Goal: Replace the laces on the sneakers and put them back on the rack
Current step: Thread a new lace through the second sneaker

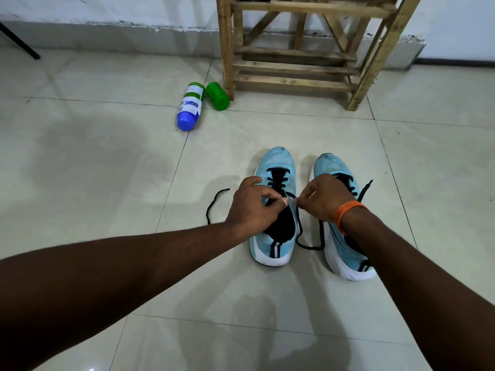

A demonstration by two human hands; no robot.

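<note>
Sneakers sit side by side on the tiled floor (107,162), toes toward 12 o'clock, just right of the middle of the view: the left sneaker (278,163) and, close at its 3 o'clock, the right sneaker (325,164), both light blue with white soles. A black lace (300,235) is threaded through the lower eyelets of the left sneaker. The left hand (251,207) is over that sneaker's open throat, fingers curled, thumb and forefinger pinching the lace at the upper eyelets. The right hand (324,199), with an orange band (345,214) on its wrist, pinches the same lace just opposite; below it the lace loops down between the two sneakers. One loose end (211,207) trails across the floor at 9 o'clock. A wooden rack (294,65) stands against the wall at 12 o'clock. At 11 o'clock a blue-capped bottle (190,105) and a green bottle (217,96) lie beside the rack's leg.
</note>
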